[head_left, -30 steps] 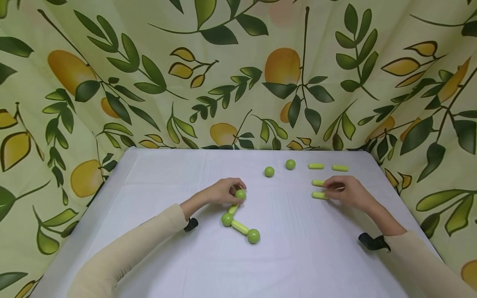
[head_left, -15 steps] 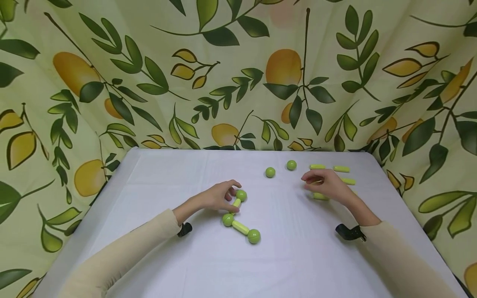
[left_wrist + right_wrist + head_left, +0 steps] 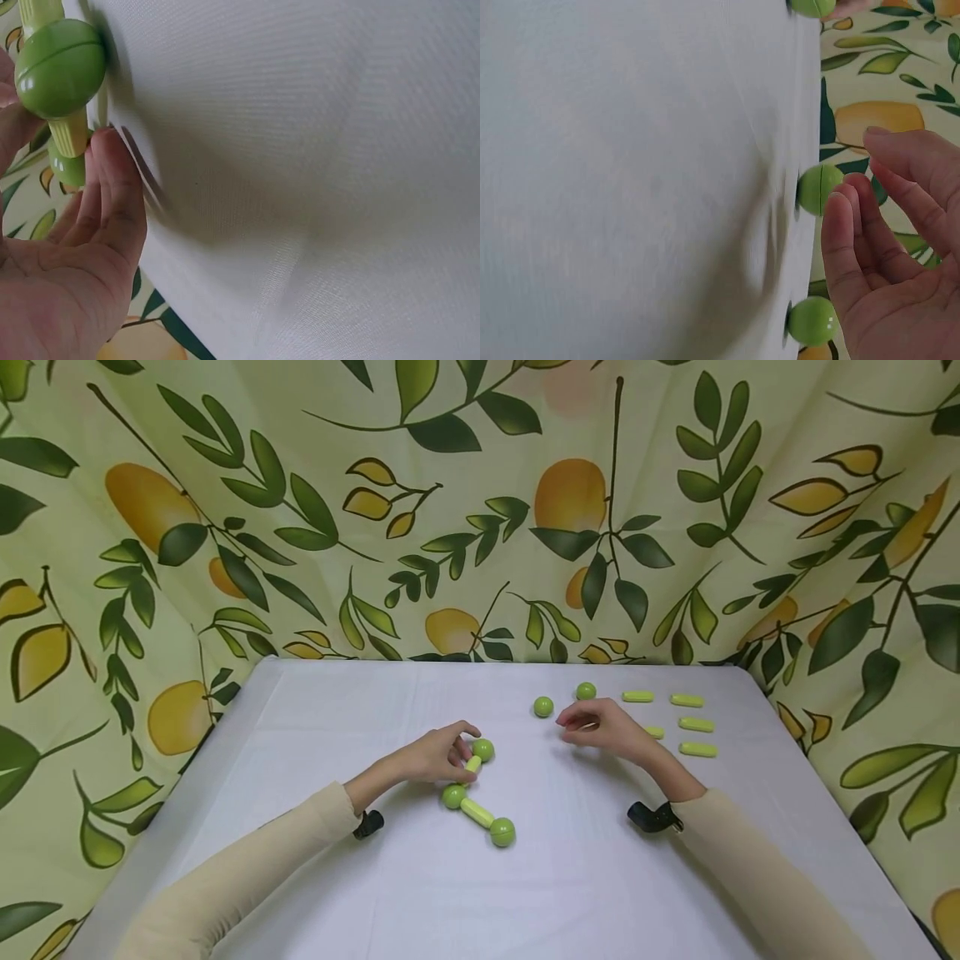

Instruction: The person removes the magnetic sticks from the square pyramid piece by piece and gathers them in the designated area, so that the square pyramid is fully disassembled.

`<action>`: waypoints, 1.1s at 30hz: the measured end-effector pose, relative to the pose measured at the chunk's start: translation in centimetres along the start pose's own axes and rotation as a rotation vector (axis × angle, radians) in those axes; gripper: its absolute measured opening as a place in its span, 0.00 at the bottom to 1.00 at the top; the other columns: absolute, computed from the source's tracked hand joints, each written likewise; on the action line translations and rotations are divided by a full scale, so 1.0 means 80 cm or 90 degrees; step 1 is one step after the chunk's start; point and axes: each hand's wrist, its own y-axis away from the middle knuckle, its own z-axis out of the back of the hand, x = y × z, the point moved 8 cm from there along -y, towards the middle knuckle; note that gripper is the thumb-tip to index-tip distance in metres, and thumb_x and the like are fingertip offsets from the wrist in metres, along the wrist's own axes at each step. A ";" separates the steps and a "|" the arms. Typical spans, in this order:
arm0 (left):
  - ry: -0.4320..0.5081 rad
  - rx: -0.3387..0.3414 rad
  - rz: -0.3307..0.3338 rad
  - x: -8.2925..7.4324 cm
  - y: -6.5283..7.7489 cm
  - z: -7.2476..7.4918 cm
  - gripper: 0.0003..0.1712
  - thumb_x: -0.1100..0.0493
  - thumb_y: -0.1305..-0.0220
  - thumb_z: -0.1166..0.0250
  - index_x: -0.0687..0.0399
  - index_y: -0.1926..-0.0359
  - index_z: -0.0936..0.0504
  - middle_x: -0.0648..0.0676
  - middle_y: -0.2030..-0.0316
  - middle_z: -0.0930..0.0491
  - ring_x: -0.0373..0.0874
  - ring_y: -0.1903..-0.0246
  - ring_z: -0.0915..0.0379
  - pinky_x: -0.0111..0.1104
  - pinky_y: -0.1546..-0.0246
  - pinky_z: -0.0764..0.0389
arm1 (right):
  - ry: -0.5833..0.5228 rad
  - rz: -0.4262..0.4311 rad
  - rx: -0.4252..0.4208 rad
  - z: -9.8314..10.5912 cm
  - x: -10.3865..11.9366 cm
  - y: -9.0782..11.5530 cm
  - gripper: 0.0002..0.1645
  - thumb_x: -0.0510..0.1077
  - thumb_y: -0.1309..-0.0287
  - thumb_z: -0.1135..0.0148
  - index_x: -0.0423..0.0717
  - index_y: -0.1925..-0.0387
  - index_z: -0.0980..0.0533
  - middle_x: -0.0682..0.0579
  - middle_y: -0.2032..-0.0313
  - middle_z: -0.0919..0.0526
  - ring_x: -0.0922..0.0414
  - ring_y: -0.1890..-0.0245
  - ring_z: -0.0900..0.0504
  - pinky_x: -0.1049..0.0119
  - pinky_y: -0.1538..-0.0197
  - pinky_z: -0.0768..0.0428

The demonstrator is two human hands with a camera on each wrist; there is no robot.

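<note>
A bent chain of green balls and yellow-green rods lies at mid-table in the head view. My left hand point(image 3: 435, 756) pinches its upper rod point(image 3: 473, 765) between thumb and fingers. That rod joins an end ball point(image 3: 483, 749) to the corner ball point(image 3: 453, 796). From the corner, a lower rod point(image 3: 476, 813) runs to the near end ball point(image 3: 502, 832). My right hand point(image 3: 603, 727) hovers just below two loose balls, a left one point(image 3: 543, 707) and a right one point(image 3: 586, 691). In the right wrist view its thumb point(image 3: 900, 154) and fingers stand apart, holding nothing.
Several loose rods lie at the back right, among them one at the back point(image 3: 686, 700) and one nearer point(image 3: 698, 749). My right wrist partly covers others. A fruit-patterned curtain point(image 3: 450, 543) rises behind the white-covered table point(image 3: 570, 893).
My right hand has moved left, away from the loose rods and towards the two loose balls. My left hand has shifted from the end ball onto the upper rod; the chain has slid slightly left.
</note>
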 end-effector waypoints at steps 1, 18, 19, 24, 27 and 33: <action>0.006 -0.003 0.001 0.000 0.000 0.000 0.36 0.62 0.40 0.23 0.62 0.36 0.32 0.51 0.58 0.21 0.43 0.59 0.21 0.36 0.55 0.20 | -0.001 -0.001 0.003 -0.003 0.001 -0.002 0.13 0.32 0.42 0.27 0.33 0.55 0.17 0.41 0.57 0.15 0.50 0.59 0.18 0.68 0.54 0.19; 0.003 -0.022 -0.034 0.001 -0.003 0.011 0.13 0.64 0.41 0.24 0.59 0.58 0.19 0.49 0.67 0.19 0.39 0.67 0.22 0.30 0.62 0.20 | -0.057 -0.018 0.049 -0.045 0.050 -0.023 0.14 0.26 0.41 0.31 0.24 0.53 0.20 0.30 0.56 0.18 0.39 0.57 0.19 0.64 0.54 0.19; 0.004 -0.023 -0.038 0.001 -0.003 0.012 0.13 0.65 0.40 0.24 0.59 0.58 0.19 0.49 0.67 0.19 0.39 0.67 0.22 0.29 0.62 0.20 | -0.063 -0.017 0.054 -0.048 0.055 -0.024 0.14 0.26 0.41 0.31 0.24 0.54 0.21 0.29 0.56 0.18 0.39 0.57 0.19 0.64 0.54 0.19; 0.012 -0.024 -0.071 -0.002 -0.005 0.013 0.11 0.67 0.39 0.27 0.61 0.55 0.17 0.51 0.66 0.18 0.40 0.65 0.21 0.30 0.61 0.19 | -0.078 -0.010 0.082 -0.069 0.039 -0.037 0.17 0.26 0.44 0.29 0.23 0.52 0.21 0.30 0.55 0.19 0.40 0.57 0.18 0.61 0.53 0.17; 0.010 -0.024 -0.086 -0.002 -0.006 0.014 0.11 0.67 0.38 0.28 0.61 0.55 0.16 0.51 0.64 0.17 0.41 0.64 0.21 0.30 0.60 0.19 | -0.090 -0.005 0.107 -0.086 0.027 -0.047 0.20 0.27 0.45 0.28 0.24 0.51 0.22 0.31 0.56 0.19 0.40 0.57 0.17 0.60 0.52 0.17; -0.015 -0.030 -0.114 -0.005 -0.011 0.017 0.10 0.68 0.36 0.29 0.60 0.54 0.15 0.52 0.61 0.15 0.41 0.60 0.20 0.31 0.56 0.19 | -0.092 0.014 0.128 -0.106 0.029 -0.059 0.25 0.30 0.48 0.23 0.30 0.48 0.21 0.41 0.57 0.16 0.46 0.57 0.16 0.62 0.53 0.16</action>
